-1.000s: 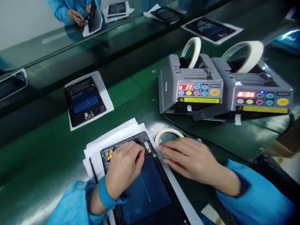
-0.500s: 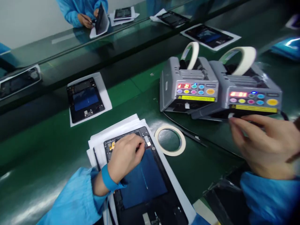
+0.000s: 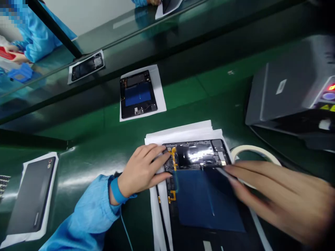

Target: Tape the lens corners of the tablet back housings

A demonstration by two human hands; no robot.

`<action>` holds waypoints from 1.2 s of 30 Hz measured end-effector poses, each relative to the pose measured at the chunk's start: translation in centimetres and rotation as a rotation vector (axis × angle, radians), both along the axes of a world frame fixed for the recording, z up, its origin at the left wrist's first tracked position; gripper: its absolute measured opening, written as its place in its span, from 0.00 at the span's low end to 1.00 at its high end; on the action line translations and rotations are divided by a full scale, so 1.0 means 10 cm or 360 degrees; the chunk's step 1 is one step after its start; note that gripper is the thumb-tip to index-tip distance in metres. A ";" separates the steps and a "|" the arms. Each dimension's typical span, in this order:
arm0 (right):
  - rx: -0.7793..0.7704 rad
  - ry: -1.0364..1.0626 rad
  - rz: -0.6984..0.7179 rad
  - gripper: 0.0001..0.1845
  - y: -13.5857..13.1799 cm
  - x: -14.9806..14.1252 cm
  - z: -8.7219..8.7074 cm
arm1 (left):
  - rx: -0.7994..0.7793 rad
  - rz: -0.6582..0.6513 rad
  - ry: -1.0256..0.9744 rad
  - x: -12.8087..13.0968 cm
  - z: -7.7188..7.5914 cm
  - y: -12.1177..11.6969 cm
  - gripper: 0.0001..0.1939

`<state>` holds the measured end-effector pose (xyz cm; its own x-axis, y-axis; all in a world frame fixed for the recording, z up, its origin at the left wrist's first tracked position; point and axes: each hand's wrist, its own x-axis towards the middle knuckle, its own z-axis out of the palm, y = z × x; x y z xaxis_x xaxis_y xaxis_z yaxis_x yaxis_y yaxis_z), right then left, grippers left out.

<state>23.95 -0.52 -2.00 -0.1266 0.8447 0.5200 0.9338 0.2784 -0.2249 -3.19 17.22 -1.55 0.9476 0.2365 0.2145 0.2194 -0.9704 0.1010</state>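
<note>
An opened tablet (image 3: 209,195), its inner parts and blue panel showing, lies on a stack of white sheets (image 3: 183,129) in front of me. My left hand (image 3: 143,169) rests at its upper left edge, fingers stretched out and thumb apart, near the orange flex cables (image 3: 173,157). Over the upper right part of the tablet is my right hand (image 3: 282,195), blurred by motion. Its thumb and fingertips pinch a small pale strip of tape (image 3: 222,170) just above the panel. A roll of cream tape (image 3: 251,149) lies partly behind this hand.
A grey tape dispenser (image 3: 285,83) stands at the right. Another opened tablet (image 3: 138,94) lies on paper farther back. At left rests a closed dark tablet (image 3: 32,195). Co-workers in blue sleeves (image 3: 39,31) sit beyond the raised shelf (image 3: 112,62).
My right hand has moved left from the tape dispenser to the tablet with the tape strip. My left hand has shifted to the tablet's left edge, its fingers opening. The view has swung left.
</note>
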 end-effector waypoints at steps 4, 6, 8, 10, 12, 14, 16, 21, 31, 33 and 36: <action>0.0120 -0.0097 0.0090 0.05 0.69 -0.40 0.03 | -0.0075 -0.0053 -0.0036 0.06 -0.14 0.02 0.28; 0.0118 -0.0115 0.0098 0.04 0.88 -0.50 -0.01 | -0.0119 -0.0032 -0.0089 0.05 -0.19 0.02 0.29; 0.0088 -0.0108 0.0100 0.03 0.95 -0.52 -0.08 | -0.0142 -0.0013 -0.0117 0.04 -0.22 0.00 0.27; 0.0043 -0.0087 0.0081 0.03 0.93 -0.50 -0.15 | -0.0160 -0.0009 -0.0114 0.03 -0.24 -0.01 0.25; -0.0003 -0.0066 0.0065 0.04 0.89 -0.46 -0.19 | -0.0182 -0.0015 -0.0100 0.03 -0.25 -0.02 0.24; -0.0036 -0.0056 0.0067 0.05 0.86 -0.45 -0.20 | -0.0196 -0.0015 -0.0098 0.04 -0.25 -0.02 0.23; -0.0053 -0.0064 0.0071 0.06 0.86 -0.45 -0.20 | -0.0195 -0.0013 -0.0109 0.05 -0.26 -0.02 0.23; -0.0041 -0.0174 0.0087 0.04 0.89 -0.48 -0.18 | -0.0197 -0.0011 -0.0144 0.05 -0.26 -0.02 0.22; -0.0004 -0.0275 0.0127 0.04 0.92 -0.49 -0.19 | -0.0235 -0.0008 -0.0145 0.06 -0.26 -0.02 0.22; 0.0000 -0.0319 0.0138 0.04 0.93 -0.49 -0.18 | -0.0231 -0.0006 -0.0163 0.06 -0.26 -0.03 0.22; -0.0031 -0.0349 0.0150 0.05 0.95 -0.51 -0.15 | -0.0228 0.0005 -0.0167 0.05 -0.26 -0.03 0.21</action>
